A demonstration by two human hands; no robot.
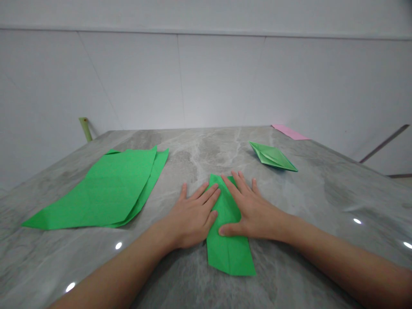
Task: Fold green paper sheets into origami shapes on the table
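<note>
A narrow folded green paper lies on the grey marble table in front of me. My left hand lies flat with fingers stretched out, its fingertips pressing the paper's upper left edge. My right hand also lies flat and open over the paper's upper right part, thumb resting across the fold. Neither hand grips anything.
A stack of green paper sheets lies at the left. A folded green paper boat shape sits at the back right. A pink sheet lies at the far right edge against the white wall.
</note>
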